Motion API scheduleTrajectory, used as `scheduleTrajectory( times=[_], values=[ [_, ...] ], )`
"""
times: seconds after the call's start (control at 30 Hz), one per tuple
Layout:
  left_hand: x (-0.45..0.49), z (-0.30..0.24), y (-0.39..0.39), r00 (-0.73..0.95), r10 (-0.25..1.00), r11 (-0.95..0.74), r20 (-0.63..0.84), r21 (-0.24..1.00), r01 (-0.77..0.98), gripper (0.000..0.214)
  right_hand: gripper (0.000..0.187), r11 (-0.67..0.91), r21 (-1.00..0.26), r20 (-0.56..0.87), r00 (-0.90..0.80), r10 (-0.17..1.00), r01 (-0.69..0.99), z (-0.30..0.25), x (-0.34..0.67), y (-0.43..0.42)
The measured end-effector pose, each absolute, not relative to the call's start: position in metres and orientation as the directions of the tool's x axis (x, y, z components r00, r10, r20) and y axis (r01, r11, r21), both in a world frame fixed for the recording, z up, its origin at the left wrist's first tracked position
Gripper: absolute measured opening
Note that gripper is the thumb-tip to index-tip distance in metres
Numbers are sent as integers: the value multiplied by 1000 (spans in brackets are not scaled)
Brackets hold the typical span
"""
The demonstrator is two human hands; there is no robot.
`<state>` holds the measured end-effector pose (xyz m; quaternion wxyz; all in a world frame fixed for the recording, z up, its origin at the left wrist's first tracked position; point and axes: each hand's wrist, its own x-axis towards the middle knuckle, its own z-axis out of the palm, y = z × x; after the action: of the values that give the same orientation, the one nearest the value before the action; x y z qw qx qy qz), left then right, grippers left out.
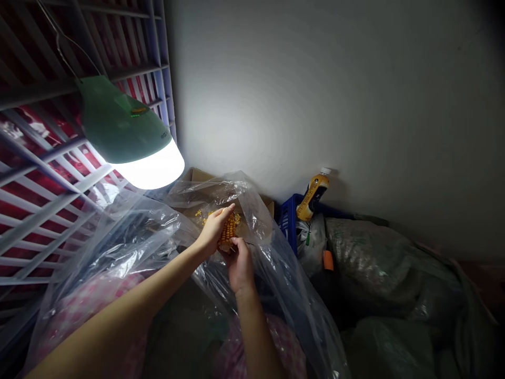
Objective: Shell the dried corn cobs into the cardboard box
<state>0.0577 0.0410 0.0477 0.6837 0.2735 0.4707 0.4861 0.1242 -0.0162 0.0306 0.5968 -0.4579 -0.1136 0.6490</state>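
Between my two hands is a yellow ear of corn, held over a cardboard box lined with clear plastic. My left hand is closed around its upper side, with the thumb along the top. My right hand grips the lower end, its thumb pressed near the base; some of its fingers are hidden beneath. Loose corn kernels lie in the box just beyond the ear. The clear plastic sheet drapes over the box edge and across my lap.
A lit green lamp hangs at the left on a pale plastic crate. To the right, a blue basket holds a yellow-labelled bottle, and an orange-ended item is near it. Bulky sacks fill the right side. A wall stands behind.
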Motion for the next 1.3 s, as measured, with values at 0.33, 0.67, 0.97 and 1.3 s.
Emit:
scheduleTrajectory(
  times=[0.33, 0.67, 0.97, 1.3],
  values=[
    [61, 50, 37, 56, 939, 338, -339, 885, -321, 38, 10, -282, -713, -487, 164, 858, -642, 30, 124, -16],
    [63, 41, 33, 65, 918, 395, -392, 885, -247, 41, 7, -340, -704, -546, 169, 821, -623, 33, 123, -14],
    [66, 29, 30, -36, 932, 350, -361, 922, -168, 43, 6, -367, -644, -606, 156, 780, -671, 29, 116, -17],
    [57, 42, 39, 56, 871, 471, -489, 794, -384, 38, 30, -357, -814, -479, 181, 859, -457, 23, 125, -16]
  ],
)
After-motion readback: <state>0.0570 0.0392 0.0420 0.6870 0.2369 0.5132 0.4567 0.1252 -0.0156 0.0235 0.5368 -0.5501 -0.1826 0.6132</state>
